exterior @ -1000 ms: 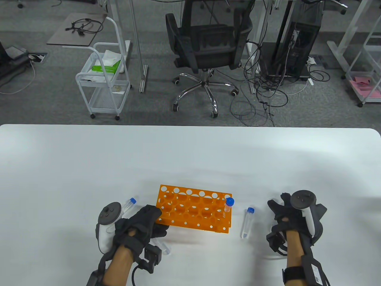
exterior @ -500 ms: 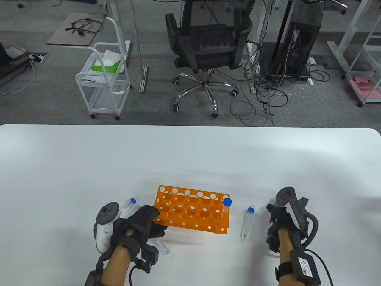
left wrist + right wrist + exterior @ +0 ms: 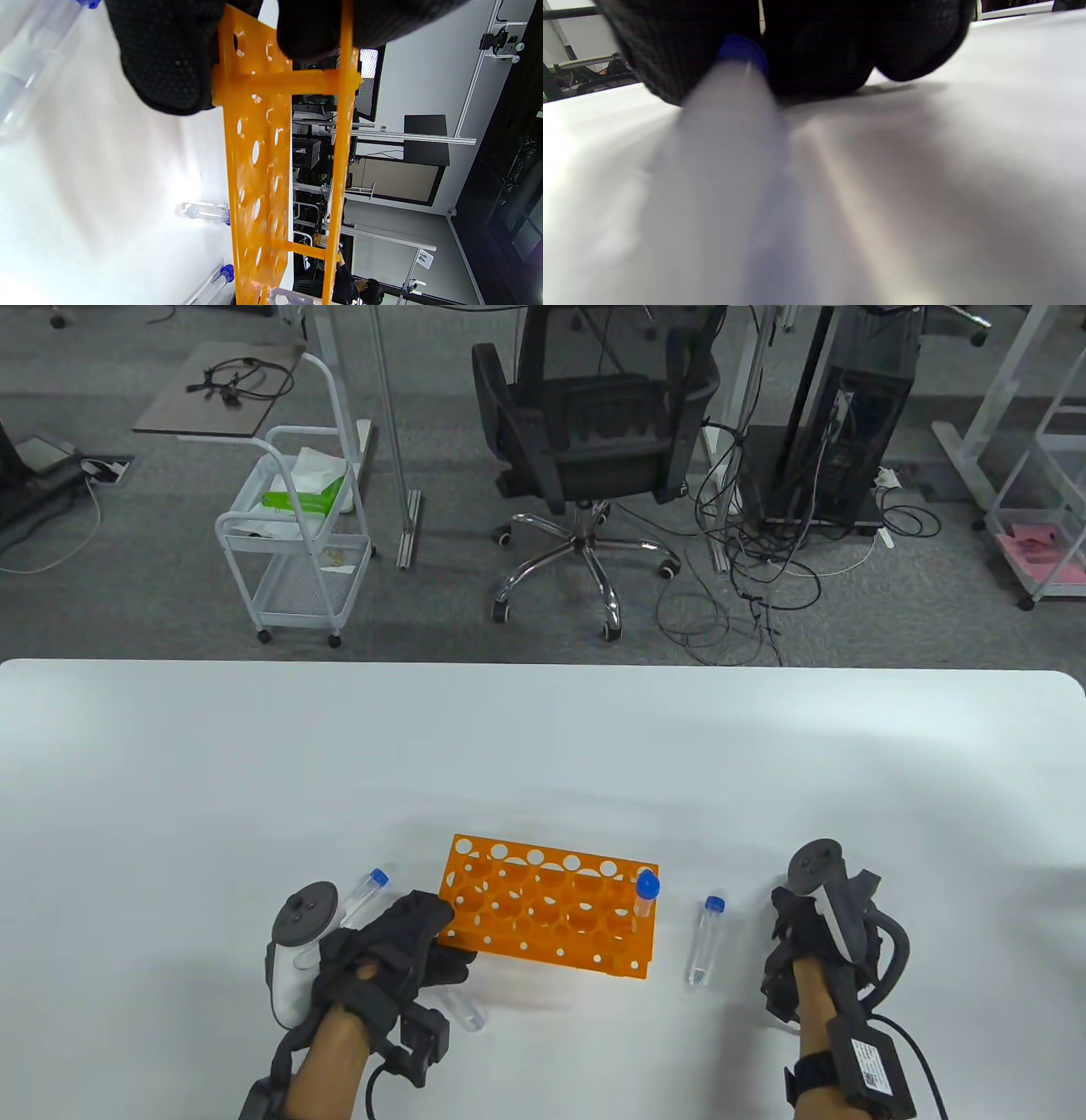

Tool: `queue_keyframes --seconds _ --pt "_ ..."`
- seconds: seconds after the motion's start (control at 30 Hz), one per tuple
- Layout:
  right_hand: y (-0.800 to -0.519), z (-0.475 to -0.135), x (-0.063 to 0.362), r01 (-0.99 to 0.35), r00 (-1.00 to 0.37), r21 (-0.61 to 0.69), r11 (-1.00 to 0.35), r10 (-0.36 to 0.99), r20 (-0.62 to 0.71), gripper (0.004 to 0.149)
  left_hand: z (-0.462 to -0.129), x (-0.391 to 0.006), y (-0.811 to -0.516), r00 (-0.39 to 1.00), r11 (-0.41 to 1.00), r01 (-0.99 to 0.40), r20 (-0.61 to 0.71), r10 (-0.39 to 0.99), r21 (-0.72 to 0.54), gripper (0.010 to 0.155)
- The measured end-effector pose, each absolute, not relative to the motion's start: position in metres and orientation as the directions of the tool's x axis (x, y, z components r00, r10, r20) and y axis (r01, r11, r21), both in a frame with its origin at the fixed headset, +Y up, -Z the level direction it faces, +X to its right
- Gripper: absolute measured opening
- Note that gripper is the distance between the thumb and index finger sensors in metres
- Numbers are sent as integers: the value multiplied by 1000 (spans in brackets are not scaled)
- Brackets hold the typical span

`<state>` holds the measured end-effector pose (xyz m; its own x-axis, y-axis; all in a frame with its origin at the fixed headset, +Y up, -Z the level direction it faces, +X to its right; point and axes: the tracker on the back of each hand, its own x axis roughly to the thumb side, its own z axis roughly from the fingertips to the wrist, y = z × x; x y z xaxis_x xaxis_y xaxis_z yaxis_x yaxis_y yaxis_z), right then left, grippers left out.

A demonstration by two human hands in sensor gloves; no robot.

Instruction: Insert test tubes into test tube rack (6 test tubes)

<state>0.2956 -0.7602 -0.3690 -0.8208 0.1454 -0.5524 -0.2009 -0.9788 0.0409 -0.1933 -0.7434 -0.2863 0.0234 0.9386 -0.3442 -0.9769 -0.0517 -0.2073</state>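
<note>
An orange test tube rack (image 3: 543, 909) stands on the white table (image 3: 543, 746), with one blue-capped tube (image 3: 646, 892) upright in its right corner hole. My left hand (image 3: 434, 931) grips the rack's left end; in the left wrist view its fingers (image 3: 169, 55) clamp the rack (image 3: 254, 169). Loose tubes lie left of the rack (image 3: 365, 887), under my left wrist (image 3: 464, 1010) and right of the rack (image 3: 704, 942). My right hand (image 3: 785, 918) is down on the table to the right. In the right wrist view its fingers (image 3: 670, 42) curl round the capped end of another lying tube (image 3: 725, 169).
Beyond the table's far edge are an office chair (image 3: 594, 432), a white wire cart (image 3: 297, 543) and floor cables (image 3: 747, 585). Bare tabletop stretches behind the rack and to both sides.
My right hand has rolled onto its side and settled over a tube on the table. The rack has shifted slightly left and nearer under my left hand.
</note>
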Motion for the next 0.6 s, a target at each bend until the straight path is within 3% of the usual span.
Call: queue_keyframes --seconds 0.3,0.6 --pt "-747 -365 298 -310 -803 11 -951 255 -539 52 -287 -192 -742 8 -69 -976 -347 938 -207 43" --pt "-713 -357 293 -294 -831 -66 -953 290 -475 51 -287 -191 -742 -7 -83 -975 -342 940 -206 43"
